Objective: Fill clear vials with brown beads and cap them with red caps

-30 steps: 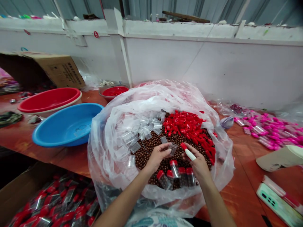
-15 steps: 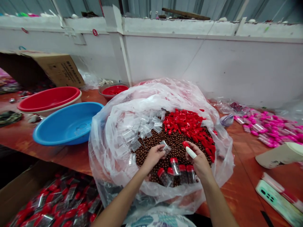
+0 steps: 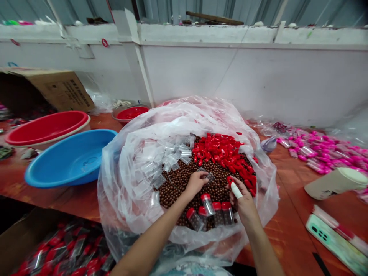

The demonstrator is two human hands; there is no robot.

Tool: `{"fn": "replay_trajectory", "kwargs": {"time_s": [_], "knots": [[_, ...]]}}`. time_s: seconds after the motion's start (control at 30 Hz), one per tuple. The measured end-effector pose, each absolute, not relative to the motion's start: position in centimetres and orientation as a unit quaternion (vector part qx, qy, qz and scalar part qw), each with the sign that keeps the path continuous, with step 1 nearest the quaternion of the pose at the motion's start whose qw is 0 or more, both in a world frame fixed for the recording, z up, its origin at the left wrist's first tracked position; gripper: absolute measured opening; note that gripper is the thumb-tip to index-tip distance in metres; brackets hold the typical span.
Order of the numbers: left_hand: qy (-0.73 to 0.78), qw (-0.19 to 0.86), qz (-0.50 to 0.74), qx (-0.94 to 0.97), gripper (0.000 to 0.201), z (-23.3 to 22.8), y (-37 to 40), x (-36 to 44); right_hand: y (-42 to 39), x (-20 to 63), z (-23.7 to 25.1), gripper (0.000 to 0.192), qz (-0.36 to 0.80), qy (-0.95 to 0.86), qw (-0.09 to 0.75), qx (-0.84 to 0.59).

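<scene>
While many red-capped jars (image 3: 77, 245) are already lying in an open carton (image 3: 20, 232) below and to the left of a white plastic sheet (image 3: 122, 184), plenty of loose parts are lying on the sheet, so the work is looking only partly done. A phone (image 3: 335, 243) is lying to the right of the sheet's near edge. Just inside that edge, five capped jars (image 3: 208, 209) are resting together, at least some showing dark contents. Over the sheet's middle, the left hand (image 3: 196, 184) is pinching a clear jar (image 3: 211, 177) between thumb and fingers; whether it is containing beads is impossible to tell. Near it, the right hand (image 3: 243, 197), one digit covered in white, is pinching a red piece (image 3: 229, 179) at its fingertips, apart from the jar, so this pair is looking unfinished. Beneath, brown beads (image 3: 174, 191) are covering the sheet's middle. Toward its far left, loose clear jars (image 3: 174, 153) are lying heaped; toward its far right, loose red pieces (image 3: 220, 149) are spreading thickly, suggesting much is remaining. Left of the sheet, a blue basin (image 3: 66, 161) is standing; right of it, pink-capped jars (image 3: 322, 149) are lying heaped, a pale wall (image 3: 201, 73) rising beyond.
</scene>
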State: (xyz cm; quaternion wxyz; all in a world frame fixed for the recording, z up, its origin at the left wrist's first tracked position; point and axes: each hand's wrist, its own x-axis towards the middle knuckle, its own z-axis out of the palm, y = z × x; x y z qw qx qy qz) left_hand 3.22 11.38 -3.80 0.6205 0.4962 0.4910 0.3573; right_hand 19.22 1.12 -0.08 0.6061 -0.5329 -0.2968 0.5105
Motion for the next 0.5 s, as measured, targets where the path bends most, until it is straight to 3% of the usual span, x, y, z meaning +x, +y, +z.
{"fn": "replay_trajectory", "kwargs": {"time_s": [0.5], "knots": [[0.305, 0.798, 0.428, 0.295, 0.042, 0.8, 7.1, -0.2, 1.7, 18.3, 0.6, 0.047, 0.533, -0.35, 0.553, -0.536]]}}
